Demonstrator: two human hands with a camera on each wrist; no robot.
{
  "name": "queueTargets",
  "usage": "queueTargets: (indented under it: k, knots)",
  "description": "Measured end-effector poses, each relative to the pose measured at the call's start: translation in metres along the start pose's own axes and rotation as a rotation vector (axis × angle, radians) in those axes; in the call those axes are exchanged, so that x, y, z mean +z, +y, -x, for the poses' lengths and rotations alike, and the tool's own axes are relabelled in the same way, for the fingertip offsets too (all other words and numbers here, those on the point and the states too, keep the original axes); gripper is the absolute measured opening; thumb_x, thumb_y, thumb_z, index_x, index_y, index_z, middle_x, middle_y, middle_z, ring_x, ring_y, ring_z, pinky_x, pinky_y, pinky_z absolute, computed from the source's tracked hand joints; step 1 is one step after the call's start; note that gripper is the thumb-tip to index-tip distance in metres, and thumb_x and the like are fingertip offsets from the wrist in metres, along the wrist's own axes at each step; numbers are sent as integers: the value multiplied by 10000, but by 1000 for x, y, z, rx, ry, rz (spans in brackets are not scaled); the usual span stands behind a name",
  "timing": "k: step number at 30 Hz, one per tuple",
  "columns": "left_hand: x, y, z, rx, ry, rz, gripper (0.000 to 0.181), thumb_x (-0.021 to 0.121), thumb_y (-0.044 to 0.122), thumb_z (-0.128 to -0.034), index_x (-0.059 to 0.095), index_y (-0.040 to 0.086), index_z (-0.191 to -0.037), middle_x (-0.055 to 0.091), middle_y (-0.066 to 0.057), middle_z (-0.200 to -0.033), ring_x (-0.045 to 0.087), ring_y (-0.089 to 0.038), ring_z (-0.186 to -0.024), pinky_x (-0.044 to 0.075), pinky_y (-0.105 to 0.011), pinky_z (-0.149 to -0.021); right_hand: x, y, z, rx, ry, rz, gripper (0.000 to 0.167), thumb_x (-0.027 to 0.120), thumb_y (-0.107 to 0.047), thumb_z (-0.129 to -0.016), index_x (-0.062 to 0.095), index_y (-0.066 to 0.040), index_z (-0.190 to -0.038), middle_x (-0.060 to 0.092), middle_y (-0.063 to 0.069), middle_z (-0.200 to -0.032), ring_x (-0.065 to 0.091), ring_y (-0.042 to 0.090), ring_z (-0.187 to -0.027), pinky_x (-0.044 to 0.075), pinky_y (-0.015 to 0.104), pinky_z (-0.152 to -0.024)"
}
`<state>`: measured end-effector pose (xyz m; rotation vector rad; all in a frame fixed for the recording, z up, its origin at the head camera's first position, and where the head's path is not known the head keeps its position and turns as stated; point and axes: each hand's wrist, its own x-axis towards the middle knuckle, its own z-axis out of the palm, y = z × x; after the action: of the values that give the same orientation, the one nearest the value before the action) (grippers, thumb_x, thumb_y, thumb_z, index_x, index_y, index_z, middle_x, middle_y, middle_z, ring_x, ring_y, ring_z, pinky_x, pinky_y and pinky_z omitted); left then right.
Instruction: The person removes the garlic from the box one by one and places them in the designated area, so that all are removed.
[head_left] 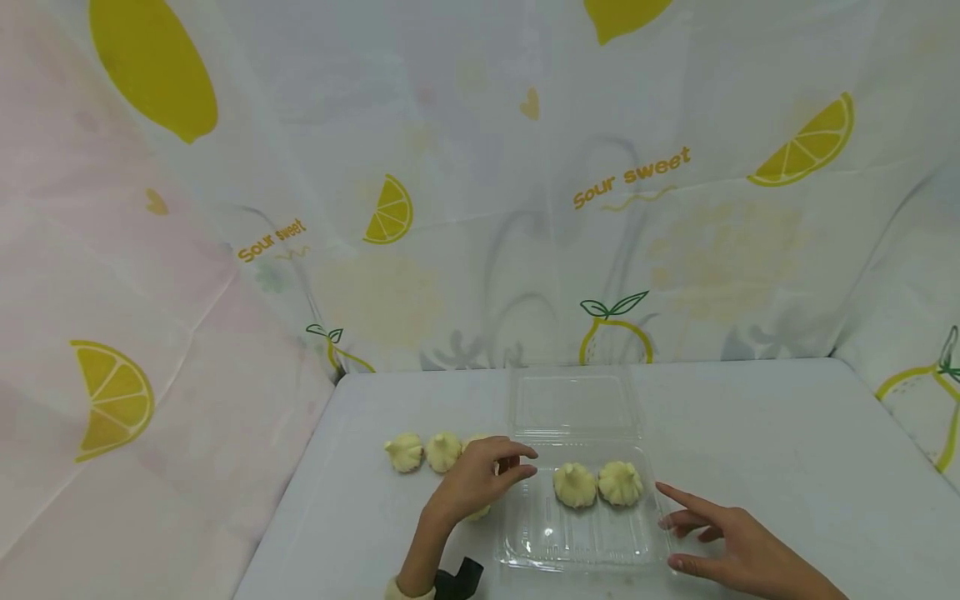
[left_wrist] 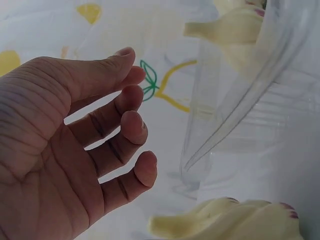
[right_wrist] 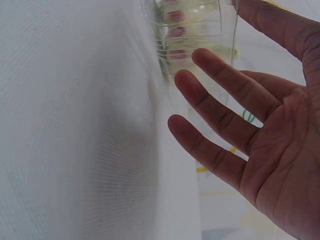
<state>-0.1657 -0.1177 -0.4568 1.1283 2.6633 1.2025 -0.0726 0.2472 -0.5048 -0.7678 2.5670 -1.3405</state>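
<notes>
- My left hand (head_left: 474, 481) is loose, fingers part-bent and thumb apart from them, grasping nothing
- My right hand (head_left: 731, 537) is unclenched too, fingers spread, holding nothing, at the right wall of the clear box (head_left: 528, 529); whether the forefinger or thumb presses on that wall I cannot tell
- The box lies between my two grips, its long axis seeming to run from one to the other; my left fingertips point right, appearing to reach over its left edge
- Inside the box, one bulb (head_left: 575, 485) and a second bulb (head_left: 620, 483) sit side by side, right of my left fingertips; the first is nearer that hand, the second nearer my right forefinger
- Left of my left grip, a third bulb (head_left: 405, 452) and a fourth bulb (head_left: 444, 452) sit outside the box in a row
- A fifth bulb (head_left: 470, 441) shows partly behind my left hand and a sixth bulb (head_left: 478, 513) just below it, both half hidden
- Counted: two bulbs in, four out that I can see, one box, one lid (head_left: 573, 404) folded back beyond both grips
- Under it all, one white table (head_left: 757, 433); ahead, a lemon-print cloth (head_left: 465, 150)
</notes>
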Motion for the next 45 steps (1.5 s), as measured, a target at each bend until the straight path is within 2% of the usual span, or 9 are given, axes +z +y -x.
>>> queueTargets:
  k: [6,10,16,25,30,37,45]
  knots:
    - [7,3,-6,27,-5,-27,183,709,209,-927,742,103,-1072,608,87,-775,502,1,-679,452,-168,-615,1,1,1,-4,-4,-10,750,745,-284,-898,367,-73,-1510,696,-30,-1101,634,37,-987,541,268,-722]
    - [13,2,-11,16,-23,-18,193,713,208,-924,742,90,-1075,623,69,-781,506,4,-677,450,-159,-617,2,2,1,-19,0,-15,747,744,-267,-901,362,-75,-1513,696,-24,-1104,638,44,-989,541,270,-721]
    - [19,4,-14,10,-57,-3,201,719,189,-921,736,66,-1079,632,67,-789,508,7,-676,457,-156,-617,2,3,1,9,-17,-30,740,729,-270,-914,351,-64,-1516,693,-20,-1113,630,31,-992,540,267,-727]
    - [27,7,-18,-8,-145,-37,254,703,213,-936,709,98,-1162,561,121,-758,477,12,-656,428,-136,-600,1,1,0,8,-23,-17,738,726,-279,-916,353,-58,-1513,693,-34,-1103,630,27,-981,542,268,-721]
    - [29,10,-20,-12,-149,-60,285,695,209,-941,694,78,-1194,564,111,-741,475,13,-642,422,-135,-591,0,0,0,-11,-10,-7,729,727,-265,-916,359,-61,-1511,695,-30,-1098,634,33,-978,542,269,-716]
    - [34,14,-23,-69,-156,-113,269,706,223,-930,710,128,-1181,548,144,-715,469,25,-613,409,-141,-551,0,0,0,-9,-8,4,722,727,-269,-916,367,-69,-1509,698,-33,-1097,634,28,-977,542,267,-715]
    - [40,15,-23,-23,-146,-166,185,734,217,-903,745,165,-1080,521,155,-712,450,31,-649,384,-119,-572,0,1,-1,-11,-18,-11,723,723,-258,-920,356,-65,-1513,699,-29,-1099,637,38,-976,543,268,-717]
